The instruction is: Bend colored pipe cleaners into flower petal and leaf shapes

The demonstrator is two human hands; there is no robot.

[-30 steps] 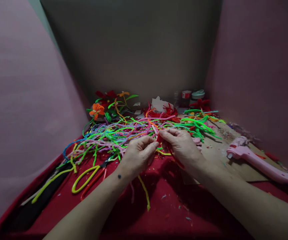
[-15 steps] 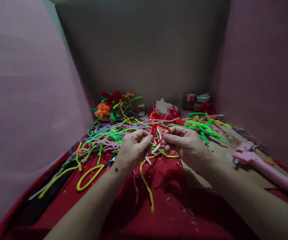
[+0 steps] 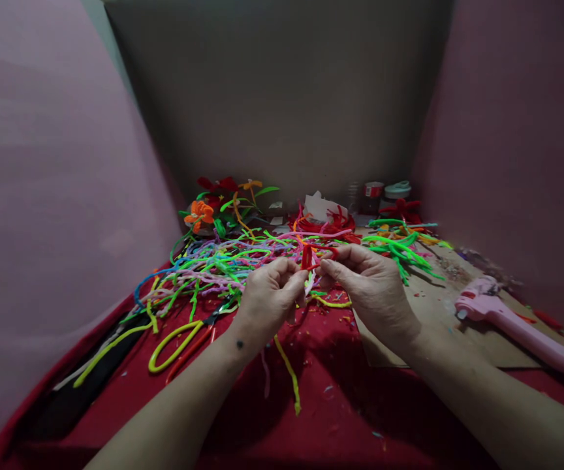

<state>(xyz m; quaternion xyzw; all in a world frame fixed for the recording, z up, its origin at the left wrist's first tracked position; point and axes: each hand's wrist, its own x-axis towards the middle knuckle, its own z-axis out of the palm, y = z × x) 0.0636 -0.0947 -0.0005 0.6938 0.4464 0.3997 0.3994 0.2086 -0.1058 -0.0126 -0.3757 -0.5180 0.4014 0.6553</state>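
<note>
My left hand (image 3: pixel 269 297) and my right hand (image 3: pixel 367 284) meet over the middle of a red cloth (image 3: pixel 321 411). Both pinch a short red pipe cleaner (image 3: pixel 307 256) that is bent into a small loop between the fingertips. Just beyond the hands lies a tangled heap of pipe cleaners (image 3: pixel 223 264) in green, pink, purple, blue and orange. A loose yellow pipe cleaner (image 3: pixel 289 375) trails toward me below the left hand.
A pink glue gun (image 3: pixel 512 323) lies on a cardboard sheet (image 3: pixel 438 313) at the right. Finished pipe-cleaner flowers (image 3: pixel 213 205) stand at the back left, small jars (image 3: pixel 384 192) at the back right. Yellow-handled scissors (image 3: pixel 177 343) rest left of my forearm. Pink walls close in both sides.
The hands have risen slightly and drawn the red pipe cleaner up, bending it into a tighter loop between the fingertips. The view shifted a little to the left.
</note>
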